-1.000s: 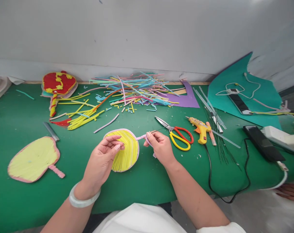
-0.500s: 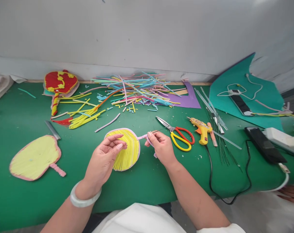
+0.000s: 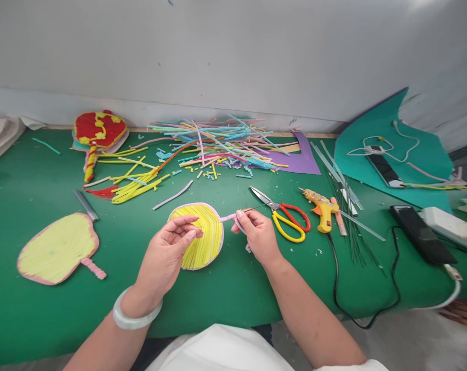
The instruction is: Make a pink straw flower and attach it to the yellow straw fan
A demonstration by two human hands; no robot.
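A round hand fan [image 3: 208,237] of yellow pipe cleaners with a lilac rim lies in front of me. My right hand [image 3: 256,232] pinches its thin handle, where a lilac pipe cleaner [image 3: 228,217] is wound round. A loose lilac end hangs below the fingers, and a thin dark wire sticks out past them toward the scissors. Over the fan's left part is my left hand [image 3: 171,247], fingers curved and loosely apart, with nothing visible in it.
Scissors [image 3: 291,221] and a yellow glue gun [image 3: 321,208] lie to the right, near wires and glue sticks. Behind is a pile of pipe cleaners [image 3: 221,141]. Left are another yellow fan [image 3: 59,250] and a red fan [image 3: 100,129]. A power bank [image 3: 422,234] sits far right.
The whole view has shifted slightly. Both hands and the fan keep nearly the same pose; the right hand still grips the handle.
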